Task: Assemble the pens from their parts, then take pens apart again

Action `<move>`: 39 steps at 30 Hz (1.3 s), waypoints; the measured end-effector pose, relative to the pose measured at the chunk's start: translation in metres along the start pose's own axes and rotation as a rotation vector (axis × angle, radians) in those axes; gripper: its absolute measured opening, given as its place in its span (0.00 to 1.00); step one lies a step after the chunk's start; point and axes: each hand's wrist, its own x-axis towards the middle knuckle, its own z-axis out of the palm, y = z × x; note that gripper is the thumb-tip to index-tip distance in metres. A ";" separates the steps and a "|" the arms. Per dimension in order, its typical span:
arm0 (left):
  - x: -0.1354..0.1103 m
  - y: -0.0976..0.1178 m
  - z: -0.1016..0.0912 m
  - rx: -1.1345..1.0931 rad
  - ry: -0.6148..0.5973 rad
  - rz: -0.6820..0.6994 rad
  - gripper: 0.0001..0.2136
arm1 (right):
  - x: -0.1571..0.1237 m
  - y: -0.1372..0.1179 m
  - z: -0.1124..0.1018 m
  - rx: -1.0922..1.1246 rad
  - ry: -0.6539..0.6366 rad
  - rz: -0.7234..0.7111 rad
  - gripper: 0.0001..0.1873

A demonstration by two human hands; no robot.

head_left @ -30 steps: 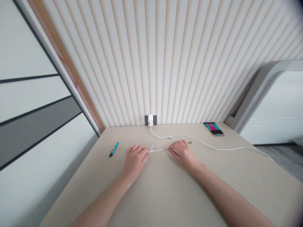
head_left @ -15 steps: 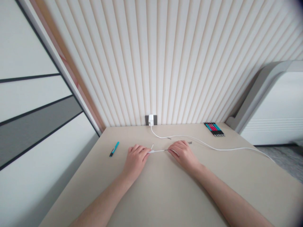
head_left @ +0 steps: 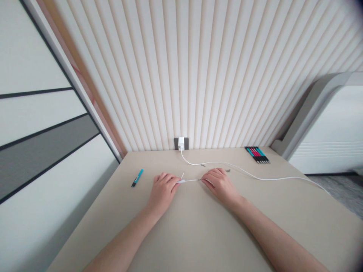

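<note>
My left hand [head_left: 163, 190], at the middle of the table, is closed in a pinch on a slim white stick-like piece [head_left: 189, 181]. A short thin white bit [head_left: 183, 175] sticks up beside those fingertips. The white piece runs right to a small dark tip [head_left: 199, 180]. At that tip my right hand [head_left: 219, 184] is closed, thumb and fingers pinching the small dark end; the fingers hide part of it. Tiny dark metal bits [head_left: 228, 170] lie just beyond my right hand, and another small dark piece [head_left: 203, 165] is near the cable.
A white charger [head_left: 181, 143] is plugged in at the wall; its white cable [head_left: 252, 175] crosses the table to the right. A teal and black pen part [head_left: 137, 178] lies at left. Several teal, red and black pen parts [head_left: 257, 155] lie in a row at back right.
</note>
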 end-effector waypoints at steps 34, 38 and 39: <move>-0.001 0.000 0.001 -0.021 0.007 0.025 0.07 | -0.001 -0.001 0.000 -0.025 -0.013 0.010 0.07; -0.001 0.000 0.001 -0.022 0.014 0.035 0.07 | 0.000 -0.001 0.001 -0.021 -0.008 -0.005 0.08; -0.001 0.000 0.001 -0.021 0.016 0.039 0.07 | 0.000 -0.002 0.001 -0.018 -0.008 -0.011 0.08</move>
